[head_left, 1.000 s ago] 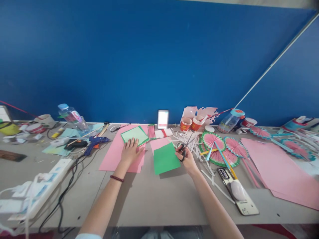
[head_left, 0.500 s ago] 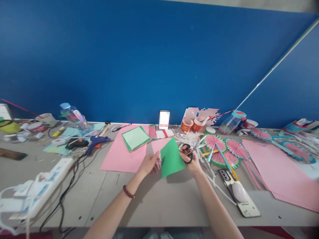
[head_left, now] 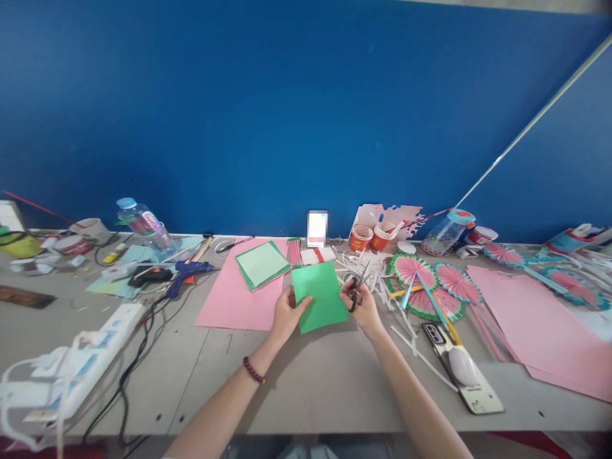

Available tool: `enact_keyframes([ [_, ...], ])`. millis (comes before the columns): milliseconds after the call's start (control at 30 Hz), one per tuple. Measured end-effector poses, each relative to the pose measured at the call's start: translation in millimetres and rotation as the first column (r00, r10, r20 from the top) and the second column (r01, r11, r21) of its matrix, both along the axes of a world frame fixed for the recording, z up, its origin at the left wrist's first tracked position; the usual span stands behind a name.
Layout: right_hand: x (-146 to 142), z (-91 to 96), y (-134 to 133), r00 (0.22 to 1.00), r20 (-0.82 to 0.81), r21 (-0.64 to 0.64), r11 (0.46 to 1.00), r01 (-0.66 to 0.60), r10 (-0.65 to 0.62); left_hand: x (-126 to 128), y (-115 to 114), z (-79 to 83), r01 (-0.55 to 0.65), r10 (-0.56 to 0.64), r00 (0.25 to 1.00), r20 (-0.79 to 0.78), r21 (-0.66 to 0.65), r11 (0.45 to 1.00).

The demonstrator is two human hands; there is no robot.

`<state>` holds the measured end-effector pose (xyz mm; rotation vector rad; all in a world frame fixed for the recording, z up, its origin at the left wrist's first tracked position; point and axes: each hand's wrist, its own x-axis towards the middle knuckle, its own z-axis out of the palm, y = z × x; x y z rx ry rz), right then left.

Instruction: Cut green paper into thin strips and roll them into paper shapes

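A square sheet of green paper (head_left: 321, 298) is held up above the table's front middle. My left hand (head_left: 289, 313) pinches its left edge, thumb on the near face and fingers behind. My right hand (head_left: 362, 309) has black-handled scissors (head_left: 354, 294) in its grip, the blades pointing up and away to the right. Fingertips of that hand also touch the paper's right edge. Behind and to the left, a stack of pale and dark green square sheets (head_left: 262, 265) rests on a large pink sheet (head_left: 236, 305).
White paper strips (head_left: 368, 268) lie behind my right hand. Watermelon-patterned paper fans (head_left: 415, 277) and a phone (head_left: 471, 376) with a white mouse are on the right, near red paper cups (head_left: 360, 238). A blue glue gun (head_left: 184, 274) and a power strip (head_left: 102, 357) lie left.
The green paper has turned flatter towards me and shifted slightly left. My left hand, formerly at its edge with fingers loose, now pinches it. The scissors stay in my right hand.
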<state>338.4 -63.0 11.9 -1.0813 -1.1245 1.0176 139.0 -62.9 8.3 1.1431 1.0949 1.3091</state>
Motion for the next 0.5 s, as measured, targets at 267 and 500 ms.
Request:
enact_keyframes([
  [267, -2, 0.7, -3, 0.998, -0.054, -0.047, 0.998, 0.042, -0.044, -3, 2, -6.1, 0.093, -0.089, 0.995, 0.031, -0.157, 0.983],
  [500, -4, 1.8, -7, 0.983, -0.125, -0.186, 0.969, -0.16, 0.138, -14, 10, 3.9, -0.108, 0.128, 0.985, 0.119, -0.161, 0.981],
])
